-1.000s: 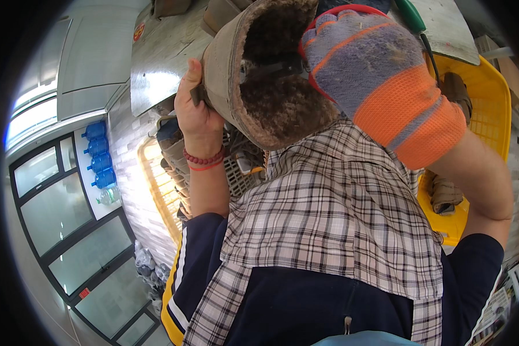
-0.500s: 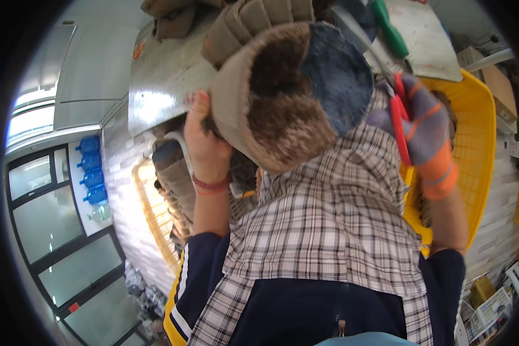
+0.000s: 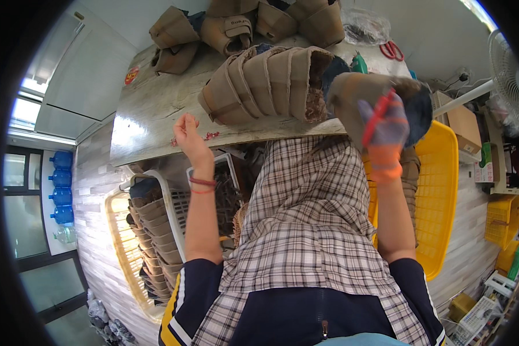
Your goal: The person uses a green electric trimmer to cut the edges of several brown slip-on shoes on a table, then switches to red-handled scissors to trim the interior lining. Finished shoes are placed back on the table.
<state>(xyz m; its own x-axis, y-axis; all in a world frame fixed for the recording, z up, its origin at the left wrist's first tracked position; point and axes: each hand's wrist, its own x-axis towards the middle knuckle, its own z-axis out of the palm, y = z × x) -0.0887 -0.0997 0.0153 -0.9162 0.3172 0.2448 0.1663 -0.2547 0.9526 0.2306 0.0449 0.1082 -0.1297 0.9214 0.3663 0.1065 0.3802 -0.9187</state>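
My right hand (image 3: pixel 388 130), in a purple and orange glove, grips red-handled scissors (image 3: pixel 379 118), which are blurred by motion. Against that hand is a brown, plush-lined cuff-like piece (image 3: pixel 352 92) with a dark blue part, over the table's front right; whether the fingers also grip it is hidden. My bare left hand (image 3: pixel 191 141), a red string round its wrist, hovers by the front edge of the table (image 3: pixel 150 124) with fingers curled and nothing visible in them. Between the hands lies a nested row of similar brown pieces (image 3: pixel 265 86).
More brown pieces (image 3: pixel 176 29) stand along the table's back. A second pair of red-handled scissors (image 3: pixel 391 51), a green-handled tool (image 3: pixel 358 63) and a clear plastic bag (image 3: pixel 364 27) lie at the back right. Below, a white basket (image 3: pixel 121 230) and a yellow basket (image 3: pixel 441 202) hold pieces.
My left hand has let go of the plush-lined piece and moved slightly left and down. The piece has moved right and turned, now beside my right hand. My view has shifted, showing more table.
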